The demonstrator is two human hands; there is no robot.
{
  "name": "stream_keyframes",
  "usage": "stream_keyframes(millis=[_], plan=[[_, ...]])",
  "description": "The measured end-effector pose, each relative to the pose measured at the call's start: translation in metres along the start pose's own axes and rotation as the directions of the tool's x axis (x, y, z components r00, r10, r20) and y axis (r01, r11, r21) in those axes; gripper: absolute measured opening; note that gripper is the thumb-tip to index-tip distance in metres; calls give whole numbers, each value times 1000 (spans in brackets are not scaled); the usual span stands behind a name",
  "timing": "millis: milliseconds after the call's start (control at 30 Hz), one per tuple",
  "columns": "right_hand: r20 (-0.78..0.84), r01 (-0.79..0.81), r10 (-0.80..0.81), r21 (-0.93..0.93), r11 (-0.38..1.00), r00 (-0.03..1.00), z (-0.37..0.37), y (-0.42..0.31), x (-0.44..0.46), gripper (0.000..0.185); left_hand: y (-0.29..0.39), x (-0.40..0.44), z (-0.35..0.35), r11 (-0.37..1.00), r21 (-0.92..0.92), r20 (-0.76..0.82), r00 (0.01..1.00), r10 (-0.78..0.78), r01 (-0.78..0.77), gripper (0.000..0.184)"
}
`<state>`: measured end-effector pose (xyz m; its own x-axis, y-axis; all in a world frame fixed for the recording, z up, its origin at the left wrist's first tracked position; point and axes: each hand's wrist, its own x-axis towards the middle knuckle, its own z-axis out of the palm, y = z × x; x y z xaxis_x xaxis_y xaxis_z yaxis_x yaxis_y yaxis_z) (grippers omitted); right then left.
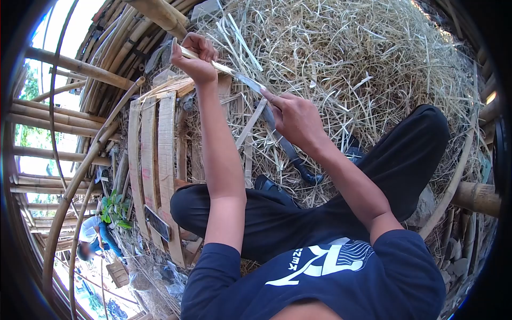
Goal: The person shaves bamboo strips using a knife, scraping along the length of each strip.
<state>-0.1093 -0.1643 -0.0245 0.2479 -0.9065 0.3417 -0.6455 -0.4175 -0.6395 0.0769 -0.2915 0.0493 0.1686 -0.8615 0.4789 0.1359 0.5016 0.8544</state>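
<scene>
My left hand (196,57), at the upper left, is closed round a pale bamboo strip (222,68) that slants down to the right. A long metal blade (248,82) meets the strip's lower end. My right hand (294,117) has its fingers wrapped round the knife, with the index finger laid along the blade. A dark, long piece (282,143) runs from below my right hand down toward my feet. Another flat strip (250,126) lies slanted just left of my right hand.
Bamboo shavings (341,58) cover the ground ahead. A wooden slat crate (166,149) stands at the left with a phone (158,222) on it. Bamboo poles (80,66) frame the left side. Another person (96,234) is at the lower left, beyond the poles.
</scene>
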Motion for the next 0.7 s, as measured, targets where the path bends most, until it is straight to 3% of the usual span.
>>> stream_keyframes(millis=[167,233,267,367,433,467,533,667,700], plan=[[2,-19,19,45,999,1000,8,5,-5,38,1,0,1,1000,-20,-6,1000,-17,17,64],[146,-151,148,9,989,978,13,14,-5,37,1,-1,0,1000,-11,-2,1000,2,-2,64],[139,-146,144,9,989,980,14,16,-4,37,1,0,0,1000,-11,1,1000,9,-9,64],[159,-199,186,69,978,970,5,9,-2,37,-5,1,-10,1000,-21,45,999,-6,7,63],[188,-334,292,251,909,938,-9,-7,5,38,-7,4,1,998,3,-3,998,70,-70,62],[188,-331,289,254,909,939,-9,-9,5,38,-6,5,4,990,35,-49,989,142,-140,63],[91,-255,238,379,890,967,-12,-13,7,37,-5,9,0,987,42,35,987,154,-156,65],[16,-134,138,372,918,990,-27,-23,7,37,-6,9,3,992,23,61,991,120,-122,66],[54,-195,188,346,918,981,-29,-25,8,38,-7,9,4,991,42,64,990,125,-128,66]])
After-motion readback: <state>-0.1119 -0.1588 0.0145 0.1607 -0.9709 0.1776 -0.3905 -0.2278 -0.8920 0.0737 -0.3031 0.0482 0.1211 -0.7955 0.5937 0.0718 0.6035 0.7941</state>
